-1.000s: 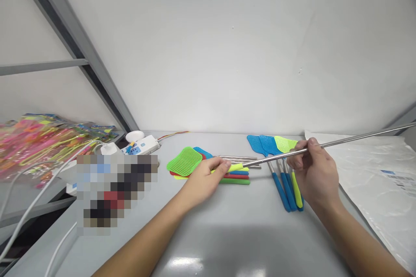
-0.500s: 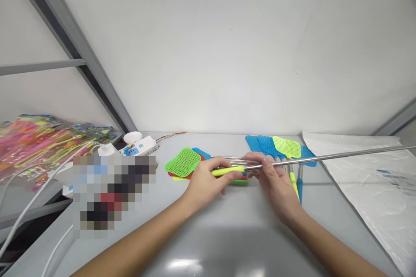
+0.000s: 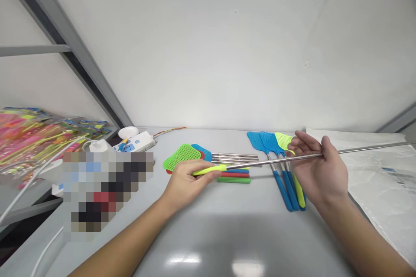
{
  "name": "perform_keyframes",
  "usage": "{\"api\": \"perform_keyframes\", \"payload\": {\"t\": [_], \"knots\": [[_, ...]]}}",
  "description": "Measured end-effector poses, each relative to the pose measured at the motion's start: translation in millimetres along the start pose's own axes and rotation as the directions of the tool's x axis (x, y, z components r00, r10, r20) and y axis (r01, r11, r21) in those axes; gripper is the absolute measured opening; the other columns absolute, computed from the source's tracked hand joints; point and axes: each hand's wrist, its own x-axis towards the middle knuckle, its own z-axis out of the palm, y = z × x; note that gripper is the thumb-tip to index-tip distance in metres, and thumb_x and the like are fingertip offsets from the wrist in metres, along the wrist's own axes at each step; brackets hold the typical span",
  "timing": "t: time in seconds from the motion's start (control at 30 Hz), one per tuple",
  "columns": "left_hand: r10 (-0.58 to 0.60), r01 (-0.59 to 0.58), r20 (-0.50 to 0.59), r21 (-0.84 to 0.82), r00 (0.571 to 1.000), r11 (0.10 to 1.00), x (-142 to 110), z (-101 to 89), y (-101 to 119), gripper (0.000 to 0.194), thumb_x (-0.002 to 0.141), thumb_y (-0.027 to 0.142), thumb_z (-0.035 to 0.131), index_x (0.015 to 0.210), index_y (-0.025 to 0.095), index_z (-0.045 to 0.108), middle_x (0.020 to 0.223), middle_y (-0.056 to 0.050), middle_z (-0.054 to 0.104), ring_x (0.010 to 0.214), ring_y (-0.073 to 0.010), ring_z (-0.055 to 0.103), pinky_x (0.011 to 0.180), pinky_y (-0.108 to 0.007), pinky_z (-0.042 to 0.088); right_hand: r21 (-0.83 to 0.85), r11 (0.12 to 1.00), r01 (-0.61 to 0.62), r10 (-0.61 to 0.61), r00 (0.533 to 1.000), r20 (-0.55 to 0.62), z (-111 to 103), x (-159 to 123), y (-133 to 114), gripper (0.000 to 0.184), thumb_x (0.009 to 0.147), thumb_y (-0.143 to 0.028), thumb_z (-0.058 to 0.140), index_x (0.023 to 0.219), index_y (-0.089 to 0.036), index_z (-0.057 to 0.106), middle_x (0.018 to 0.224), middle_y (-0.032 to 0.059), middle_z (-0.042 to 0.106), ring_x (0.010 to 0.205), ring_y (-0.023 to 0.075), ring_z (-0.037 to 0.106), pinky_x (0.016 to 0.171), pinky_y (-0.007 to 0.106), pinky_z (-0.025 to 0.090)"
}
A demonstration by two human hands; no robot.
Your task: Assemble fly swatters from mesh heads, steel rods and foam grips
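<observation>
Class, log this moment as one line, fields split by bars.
Left hand: grips yellow handle | Right hand: open, thumb across metal rod | Rod: joined to handle | Nearby: green mesh head, blue handles

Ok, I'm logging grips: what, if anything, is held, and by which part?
A long metal rod, by its yellow end, in the left hand. It also crosses the open right hand, passing under the thumb.

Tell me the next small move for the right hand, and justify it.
The right hand should probably close its loosely extended fingers around the long, thin, silver metal rod, which crosses in front of them and passes behind the thumb; the left hand grips the slim, tapered yellow-green piece at the rod's left end.
</observation>
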Motion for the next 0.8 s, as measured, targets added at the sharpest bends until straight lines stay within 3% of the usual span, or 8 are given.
{"api": "perform_keyframes", "payload": {"t": [0.17, 0.37, 0.63, 0.7, 0.8], "knots": [[-0.013, 0.014, -0.051, 0.012, 0.999, 1.0, -3.5, 5.1, -3.7, 0.014, 0.083, 0.035, 0.068, 0.081, 0.022, 0.074, 0.07, 0.002, 0.066, 0.06, -0.0099, 0.053, 0.054, -0.02, 0.037, -0.065, 0.997, 0.048, -0.044, 0.998, 0.054, 5.6, -7.5, 8.6, 0.042, 0.093, -0.034, 0.039, 0.089, -0.017, 0.076, 0.091, 0.0102, 0.07, 0.09, 0.0196, 0.06, 0.073, 0.031, 0.049], [-0.049, 0.052, -0.114, 0.018, 0.992, 0.998, -6.7, 10.5, 1.4, 0.017, 0.079, 0.038, 0.072, 0.074, 0.021, 0.073, 0.069, 0.001, 0.067, 0.063, -0.0118, 0.056, 0.054, -0.021, 0.039, -0.168, 0.986, 0.016, 0.01, 0.988, 0.157, 16.3, -25.0, 22.9, 0.046, 0.095, -0.038, 0.036, 0.089, -0.019, 0.077, 0.107, 0.0116, 0.072, 0.096, 0.0233, 0.061, 0.081, 0.037, 0.047], [-0.063, 0.07, -0.152, 0.042, 0.986, 0.997, -5.6, 9.6, 8.7, 0.023, 0.078, 0.04, 0.073, 0.067, 0.02, 0.07, 0.063, 0.002, 0.064, 0.059, -0.0119, 0.054, 0.053, -0.022, 0.038, -0.155, 0.988, 0.009, 0.025, 0.976, 0.214, 18.3, -31.2, 25.6, 0.048, 0.096, -0.039, 0.034, 0.09, -0.019, 0.078, 0.111, 0.0112, 0.072, 0.095, 0.0229, 0.062, 0.086, 0.038, 0.047], [-0.029, 0.033, -0.128, 0.03, 0.991, 0.999, -6.6, 16.7, 13.3, 0.022, 0.077, 0.04, 0.074, 0.069, 0.02, 0.071, 0.065, 0.001, 0.066, 0.061, -0.0125, 0.056, 0.054, -0.022, 0.04, -0.176, 0.984, -0.014, 0.064, 0.957, 0.283, 21.7, -40.1, 32.0, 0.05, 0.097, -0.041, 0.033, 0.087, -0.022, 0.078, 0.11, 0.0089, 0.072, 0.102, 0.0245, 0.061, 0.091, 0.04, 0.045], [0.046, -0.047, -0.037, -0.015, 0.998, 0.999, -8.0, 29.9, 20.5, 0.021, 0.078, 0.039, 0.074, 0.069, 0.02, 0.071, 0.062, 0.001, 0.064, 0.058, -0.0122, 0.056, 0.056, -0.023, 0.042, -0.256, 0.963, -0.087, 0.194, 0.881, 0.43, 28.8, -58.3, 44.1, 0.054, 0.098, -0.047, 0.03, 0.092, -0.024, 0.078, 0.114, 0.0065, 0.071, 0.112, 0.0276, 0.058, 0.098, 0.044, 0.042]]}}
